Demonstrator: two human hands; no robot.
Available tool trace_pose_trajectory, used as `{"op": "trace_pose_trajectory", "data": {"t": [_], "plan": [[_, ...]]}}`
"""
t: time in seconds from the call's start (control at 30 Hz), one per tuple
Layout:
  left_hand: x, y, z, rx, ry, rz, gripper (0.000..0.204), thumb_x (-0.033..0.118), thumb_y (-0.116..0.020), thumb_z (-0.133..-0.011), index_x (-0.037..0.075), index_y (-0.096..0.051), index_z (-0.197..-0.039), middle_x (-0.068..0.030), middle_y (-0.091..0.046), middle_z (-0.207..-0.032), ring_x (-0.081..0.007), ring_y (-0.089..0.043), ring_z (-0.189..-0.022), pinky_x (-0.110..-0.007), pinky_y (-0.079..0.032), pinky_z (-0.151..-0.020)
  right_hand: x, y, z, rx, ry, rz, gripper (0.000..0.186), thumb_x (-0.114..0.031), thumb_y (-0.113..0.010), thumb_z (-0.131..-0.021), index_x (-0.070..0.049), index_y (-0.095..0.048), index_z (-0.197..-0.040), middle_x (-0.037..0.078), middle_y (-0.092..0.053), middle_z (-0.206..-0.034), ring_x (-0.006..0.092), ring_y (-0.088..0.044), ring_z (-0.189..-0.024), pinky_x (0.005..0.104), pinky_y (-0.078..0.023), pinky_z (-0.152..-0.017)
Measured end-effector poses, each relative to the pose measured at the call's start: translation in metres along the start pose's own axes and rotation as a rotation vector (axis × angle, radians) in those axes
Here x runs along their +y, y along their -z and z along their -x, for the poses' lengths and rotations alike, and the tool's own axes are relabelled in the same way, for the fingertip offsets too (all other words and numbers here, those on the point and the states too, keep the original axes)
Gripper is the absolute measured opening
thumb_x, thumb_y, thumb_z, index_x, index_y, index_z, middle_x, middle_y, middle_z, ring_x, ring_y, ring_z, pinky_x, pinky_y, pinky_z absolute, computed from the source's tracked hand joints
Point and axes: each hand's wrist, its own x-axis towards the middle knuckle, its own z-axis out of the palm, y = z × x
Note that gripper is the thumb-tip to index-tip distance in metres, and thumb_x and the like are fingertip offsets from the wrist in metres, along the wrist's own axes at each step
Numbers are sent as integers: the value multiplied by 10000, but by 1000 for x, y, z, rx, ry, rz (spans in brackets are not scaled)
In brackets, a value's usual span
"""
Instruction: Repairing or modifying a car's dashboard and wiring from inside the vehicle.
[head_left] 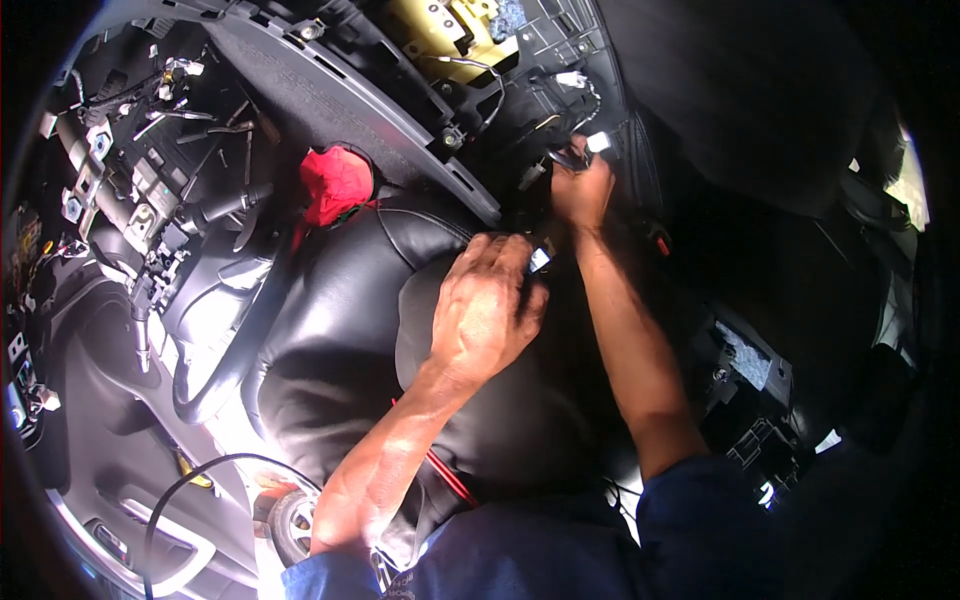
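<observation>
My left hand (490, 300) is above the black leather seat (330, 290), its fingers curled. A small bright white piece (540, 260) shows at its fingertips; the hand hides the rest, so I cannot make out its kind. Farther off and to the right, my right hand (583, 190) is closed beside the console. A white plug connector (598, 142) sticks out at its fingers, with dark wiring next to it. Just beyond that hand, another white connector (571, 79) hangs on a thin cable in the opened console.
A long grey trim panel (340, 95) slants across the top. A red cloth (338, 185) lies beside the seat. The stripped dashboard (150, 215) with loose wiring and stalks is at left, above the door panel (110, 430). A black cable (200, 465) curves at lower left.
</observation>
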Motion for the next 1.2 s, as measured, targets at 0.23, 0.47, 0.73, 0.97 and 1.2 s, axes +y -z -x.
{"op": "trace_pose_trajectory", "data": {"t": [0.23,0.47,0.73,0.97,1.2], "plan": [[0,1,0,-1,8,-2,308,71,-653,-725,4,-562,-1012,-177,-608,-964,-361,-558,-953,-448,-464,-846,33,-19,17,102,-27,-339,173,-28,-673,-811,-7,-644,-980,70,-666,-907,176,-632,-852,304,-490,-755],[-4,5,0,-8,3,43,301,67,-666,-726,13,-552,-999,-166,-607,-960,-351,-562,-965,-443,-469,-853,-6,2,14,-55,148,87,186,-74,-646,-824,-59,-650,-1009,119,-687,-842,267,-671,-814,356,-502,-741],[-3,3,0,29,-41,2,290,69,-655,-728,15,-554,-994,-160,-610,-953,-342,-560,-968,-435,-469,-856,-11,3,5,-88,83,29,250,-172,-643,-840,-80,-651,-1073,180,-686,-948,381,-653,-909,452,-499,-805],[2,4,2,-9,45,-11,279,66,-647,-730,25,-554,-990,-169,-615,-945,-360,-558,-967,-450,-459,-871,-32,40,9,-155,445,-23,595,-4,-724,-707,-63,-535,-1268,129,-594,-1211,316,-537,-1130,390,-440,-953],[2,-3,-4,14,93,-15,300,53,-657,-709,13,-551,-987,-182,-610,-956,-384,-555,-949,-469,-462,-844,-18,55,3,-386,13,-592,368,-11,-756,-754,-88,-638,-1094,40,-646,-1057,135,-581,-1002,284,-466,-856]]}}
